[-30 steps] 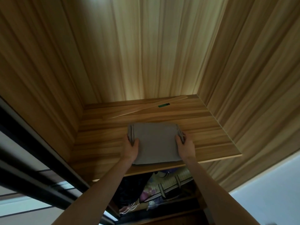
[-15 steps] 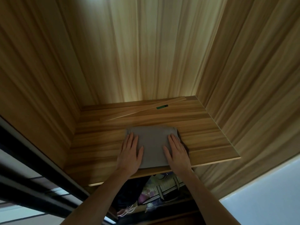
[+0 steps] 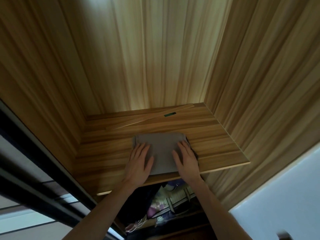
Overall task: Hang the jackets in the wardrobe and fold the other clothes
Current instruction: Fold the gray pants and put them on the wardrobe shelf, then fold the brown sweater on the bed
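Head view: the folded grey garment (image 3: 161,151) is laid flat on the wardrobe shelf (image 3: 220,144), near its front edge. Half a second ago it sat slightly further back under the same flat palms; a second ago its sides were gripped. Left hand (image 3: 139,161) and right hand (image 3: 186,161) press it, fingers straight and apart. Placement is judged nearly complete.

Wood-grain wardrobe panels (image 3: 155,58) (lit at the back), pale wall (image 3: 285,196) at right.
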The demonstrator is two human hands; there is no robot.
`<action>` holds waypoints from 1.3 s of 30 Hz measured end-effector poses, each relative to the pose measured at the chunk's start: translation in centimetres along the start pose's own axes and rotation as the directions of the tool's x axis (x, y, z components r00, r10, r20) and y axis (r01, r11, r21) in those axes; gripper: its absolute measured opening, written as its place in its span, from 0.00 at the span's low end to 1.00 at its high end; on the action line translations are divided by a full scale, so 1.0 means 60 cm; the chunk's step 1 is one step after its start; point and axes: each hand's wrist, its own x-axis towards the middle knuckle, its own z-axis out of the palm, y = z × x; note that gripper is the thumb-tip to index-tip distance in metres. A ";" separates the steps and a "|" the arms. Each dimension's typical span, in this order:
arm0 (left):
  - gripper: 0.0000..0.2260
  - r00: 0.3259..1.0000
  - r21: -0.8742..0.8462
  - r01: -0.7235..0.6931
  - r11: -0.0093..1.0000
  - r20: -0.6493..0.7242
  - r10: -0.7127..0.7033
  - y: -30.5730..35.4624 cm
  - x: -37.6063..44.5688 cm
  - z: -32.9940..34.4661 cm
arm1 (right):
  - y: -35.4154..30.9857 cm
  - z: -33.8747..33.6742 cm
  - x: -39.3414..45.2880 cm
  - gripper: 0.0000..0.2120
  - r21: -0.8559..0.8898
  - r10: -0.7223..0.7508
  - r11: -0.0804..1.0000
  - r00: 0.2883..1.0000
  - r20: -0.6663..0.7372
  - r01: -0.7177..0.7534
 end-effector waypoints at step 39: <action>0.24 0.475 -0.542 -0.765 0.347 -0.113 0.872 0.298 -0.299 -0.137 | -0.327 -0.245 -0.654 0.33 -0.139 0.287 0.646 0.406 -0.868 -0.751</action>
